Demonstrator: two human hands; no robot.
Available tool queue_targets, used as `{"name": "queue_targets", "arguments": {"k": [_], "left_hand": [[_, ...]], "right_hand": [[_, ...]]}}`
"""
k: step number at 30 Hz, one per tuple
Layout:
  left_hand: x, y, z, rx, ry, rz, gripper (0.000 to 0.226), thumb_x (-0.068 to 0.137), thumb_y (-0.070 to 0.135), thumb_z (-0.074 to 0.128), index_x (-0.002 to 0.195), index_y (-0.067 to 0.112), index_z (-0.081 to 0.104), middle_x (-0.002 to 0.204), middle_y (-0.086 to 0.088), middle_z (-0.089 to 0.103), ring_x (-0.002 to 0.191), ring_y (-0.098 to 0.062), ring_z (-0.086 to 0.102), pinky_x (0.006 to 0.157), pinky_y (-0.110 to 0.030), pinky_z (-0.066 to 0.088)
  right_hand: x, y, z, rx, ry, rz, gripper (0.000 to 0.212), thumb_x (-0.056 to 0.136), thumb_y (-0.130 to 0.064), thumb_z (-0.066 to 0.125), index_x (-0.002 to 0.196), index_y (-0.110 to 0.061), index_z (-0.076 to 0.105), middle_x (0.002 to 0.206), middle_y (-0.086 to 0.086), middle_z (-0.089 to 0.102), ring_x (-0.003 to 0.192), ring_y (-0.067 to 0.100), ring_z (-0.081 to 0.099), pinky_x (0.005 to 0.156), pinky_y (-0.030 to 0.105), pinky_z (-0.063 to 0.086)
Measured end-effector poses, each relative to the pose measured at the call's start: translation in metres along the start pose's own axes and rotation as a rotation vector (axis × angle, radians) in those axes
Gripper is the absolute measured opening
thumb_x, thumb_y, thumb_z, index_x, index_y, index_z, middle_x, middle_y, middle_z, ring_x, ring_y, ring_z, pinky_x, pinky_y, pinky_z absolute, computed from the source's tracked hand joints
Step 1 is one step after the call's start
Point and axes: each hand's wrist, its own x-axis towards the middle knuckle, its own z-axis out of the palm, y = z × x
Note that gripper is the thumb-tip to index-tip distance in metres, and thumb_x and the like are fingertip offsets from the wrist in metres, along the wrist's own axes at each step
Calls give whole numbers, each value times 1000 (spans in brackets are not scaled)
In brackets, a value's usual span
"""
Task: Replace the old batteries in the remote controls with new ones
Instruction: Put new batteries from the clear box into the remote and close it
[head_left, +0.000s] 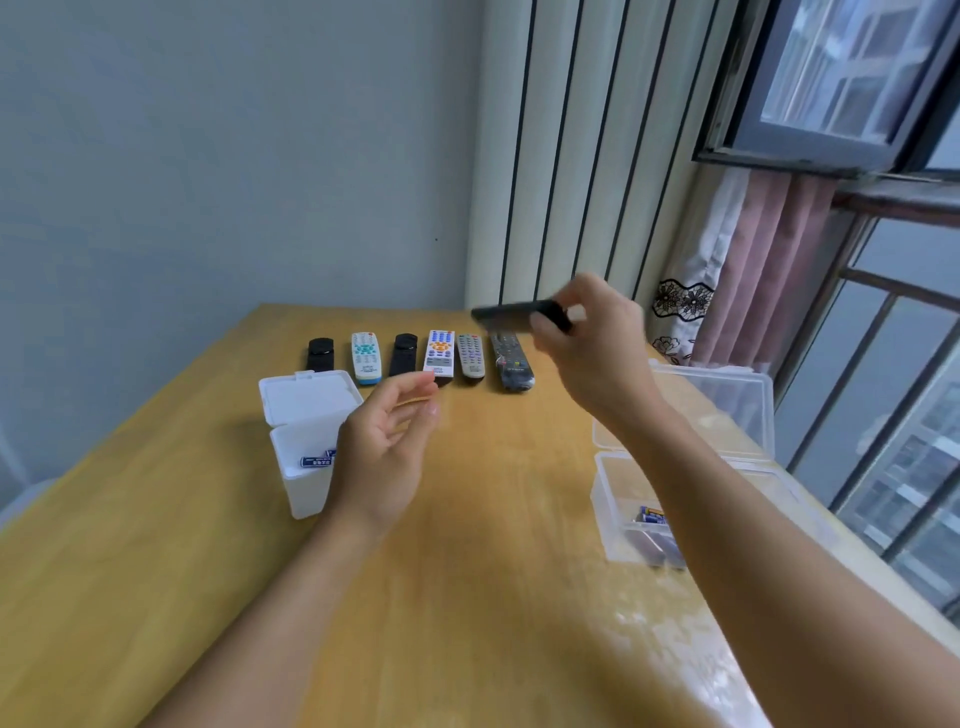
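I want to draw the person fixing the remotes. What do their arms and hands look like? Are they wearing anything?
Both arms are bare as far as the picture shows: no sleeves reach the forearms. The left hand and the right hand wear no gloves, and no watch, bracelet or ring shows. The right hand is a little blurred, so small details there cannot be told.

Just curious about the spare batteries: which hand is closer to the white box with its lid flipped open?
Left. The left hand hangs open right beside the white box, while the right hand holds a black remote far across the table.
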Motion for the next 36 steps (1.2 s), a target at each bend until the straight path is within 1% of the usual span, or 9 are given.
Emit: {"name": "queue_targets", "arguments": {"k": [3,6,12,19,22,27,29,33,36], "left_hand": [[-2,-7,-2,95,-12,44,31,95,6,64,109,33,68,111,10,71,108,-4,66,95,-31,55],[-5,-12,1,207,-22,157,35,93,3,63,104,35,69,106,14,71,106,-3,66,87,-22,55],[-3,-16,-2,567,-51,435,23,87,11,65,106,24,71,101,22,64,98,6,57,82,-6,42],[-4,-23,1,636,-122,421,22,87,21,60,106,28,69,105,23,63,102,-1,60,84,-23,52],[-4,-25,1,639,-135,403,22,87,22,60,105,30,69,104,24,63,101,-1,60,83,-22,51],[-4,-26,2,645,-147,397,22,87,21,60,105,29,70,104,23,63,100,0,59,82,-20,49],[-5,-26,2,637,-150,388,22,88,20,60,105,28,70,103,22,64,99,1,58,82,-20,48],[-5,-26,3,613,-170,357,22,90,11,67,106,25,72,104,19,66,99,1,60,83,-20,50],[-7,-22,6,596,-185,336,22,89,10,69,106,23,72,103,18,67,97,8,58,80,-20,51]], "right_hand": [[39,22,36,-286,-73,-69,3,95,-6,60,97,-7,58,89,4,59,76,18,57,61,25,47],[63,57,62,-471,-201,-66,13,95,4,52,96,-9,51,94,6,58,69,14,50,58,21,37],[88,100,80,-642,-285,-76,21,95,10,47,103,-7,55,95,8,55,79,21,54,69,28,42],[94,137,92,-725,-412,73,13,94,6,57,92,-6,59,85,8,60,66,16,54,58,28,48],[95,145,93,-744,-489,141,10,93,2,59,99,-6,61,79,2,53,67,15,53,54,25,43],[97,140,91,-740,-557,213,16,89,1,69,104,-4,66,92,8,63,77,20,62,61,26,54],[98,135,90,-720,-519,185,17,88,6,66,103,-3,69,99,10,68,78,20,62,59,25,53],[92,84,66,-495,-270,-12,32,87,12,54,103,-10,72,104,3,70,93,19,65,83,29,58],[50,26,15,-507,-413,-220,13,86,-12,60,85,-20,69,85,-2,69,77,18,64,71,36,58]]}}
